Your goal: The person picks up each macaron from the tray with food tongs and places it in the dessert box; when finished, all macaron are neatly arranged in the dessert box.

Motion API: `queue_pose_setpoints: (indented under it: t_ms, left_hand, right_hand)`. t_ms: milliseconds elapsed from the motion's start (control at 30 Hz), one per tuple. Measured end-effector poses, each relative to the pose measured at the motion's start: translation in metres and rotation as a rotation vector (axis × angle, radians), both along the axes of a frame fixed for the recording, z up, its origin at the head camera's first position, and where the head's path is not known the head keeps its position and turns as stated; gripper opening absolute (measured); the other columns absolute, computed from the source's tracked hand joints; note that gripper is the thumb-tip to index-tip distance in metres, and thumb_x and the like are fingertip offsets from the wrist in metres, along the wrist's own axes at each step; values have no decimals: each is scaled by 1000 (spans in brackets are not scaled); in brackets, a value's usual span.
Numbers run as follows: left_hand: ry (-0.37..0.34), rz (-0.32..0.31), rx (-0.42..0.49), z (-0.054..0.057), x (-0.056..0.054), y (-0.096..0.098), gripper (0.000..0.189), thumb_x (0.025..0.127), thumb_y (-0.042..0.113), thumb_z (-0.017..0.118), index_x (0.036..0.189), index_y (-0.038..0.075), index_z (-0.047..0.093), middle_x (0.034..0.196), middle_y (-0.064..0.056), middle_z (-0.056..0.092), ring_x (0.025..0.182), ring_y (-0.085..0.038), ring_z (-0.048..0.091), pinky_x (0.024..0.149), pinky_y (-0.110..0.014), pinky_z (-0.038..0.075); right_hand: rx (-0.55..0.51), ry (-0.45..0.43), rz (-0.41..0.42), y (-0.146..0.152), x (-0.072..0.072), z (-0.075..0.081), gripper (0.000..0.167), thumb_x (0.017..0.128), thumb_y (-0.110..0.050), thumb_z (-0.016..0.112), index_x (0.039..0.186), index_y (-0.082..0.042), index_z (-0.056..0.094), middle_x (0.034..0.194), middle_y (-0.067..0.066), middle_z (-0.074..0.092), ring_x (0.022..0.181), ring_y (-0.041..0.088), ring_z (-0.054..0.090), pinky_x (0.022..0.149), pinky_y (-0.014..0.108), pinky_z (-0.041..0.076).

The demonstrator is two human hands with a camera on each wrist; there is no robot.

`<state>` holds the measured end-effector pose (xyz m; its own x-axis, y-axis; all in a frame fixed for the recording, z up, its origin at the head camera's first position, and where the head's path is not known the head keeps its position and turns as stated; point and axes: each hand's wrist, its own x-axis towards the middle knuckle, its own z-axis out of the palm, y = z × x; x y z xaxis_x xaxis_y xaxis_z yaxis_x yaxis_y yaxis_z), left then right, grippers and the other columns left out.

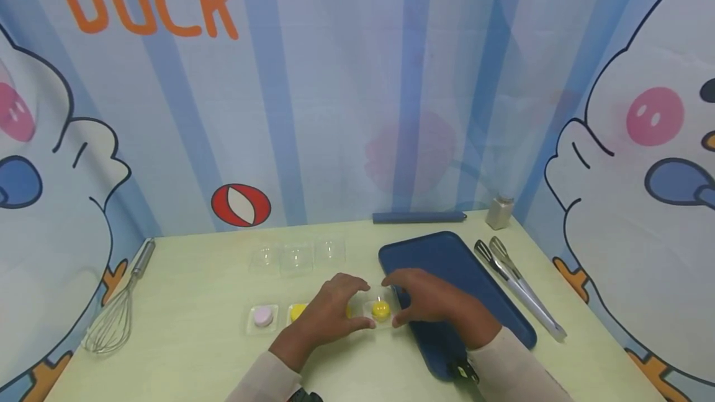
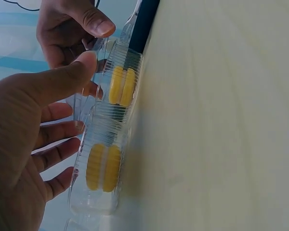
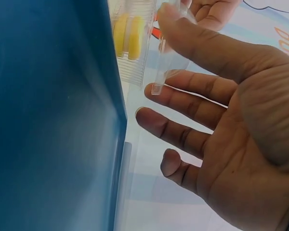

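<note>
Both hands hold a clear plastic lid (image 3: 156,88) by its opposite sides, just over a clear box with a yellow macaron (image 1: 380,311). My left hand (image 1: 334,310) grips the lid's left side between thumb and fingers. On the other side, my right hand (image 1: 424,298) pinches it; in the right wrist view the ring and little fingers stay off it. Another boxed yellow macaron (image 2: 103,167) sits left of this one, mostly behind the left hand in the head view. Farther left are a yellow macaron (image 1: 297,311) and a pale pink macaron (image 1: 263,316), each in a clear box.
Several clear lids (image 1: 296,257) lie behind the boxes. A dark blue tray (image 1: 441,259) lies under the right forearm, with metal tongs (image 1: 522,287) beside it. A blue bar (image 1: 419,218) and a shaker (image 1: 499,213) stand at the back; a whisk (image 1: 114,315) lies left.
</note>
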<state>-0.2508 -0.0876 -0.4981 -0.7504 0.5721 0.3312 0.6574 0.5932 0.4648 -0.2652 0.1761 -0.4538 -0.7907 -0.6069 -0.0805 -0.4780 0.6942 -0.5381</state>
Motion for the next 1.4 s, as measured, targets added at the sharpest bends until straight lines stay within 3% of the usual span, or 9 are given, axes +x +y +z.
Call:
queue_pose_setpoints:
  t_ms: [233, 933, 1400]
  left_hand:
    - [32, 3, -18, -4, -3, 1, 62, 86, 38, 94, 134, 5, 71, 135, -9, 75, 131, -30, 65, 111, -60, 53]
    - [-51, 31, -29, -4, -2, 2, 64, 84, 38, 95, 135, 8, 72, 136, -6, 75, 135, -29, 62, 111, -62, 50]
    - [-58, 31, -21, -6, -2, 2, 64, 83, 38, 96, 134, 7, 73, 133, -7, 76, 132, -29, 63, 109, -62, 51]
  right_hand:
    - [28, 0, -15, -2, 0, 0, 73, 84, -25, 97, 146, -3, 65, 153, 17, 64, 145, 42, 58, 115, 63, 51]
    - [63, 4, 2, -2, -1, -3, 74, 83, -26, 97, 145, -3, 66, 153, 16, 65, 145, 41, 58, 117, 62, 51]
    - [56, -20, -11, -1, 0, -4, 73, 84, -27, 97, 146, -5, 66, 153, 15, 65, 146, 40, 58, 116, 62, 51]
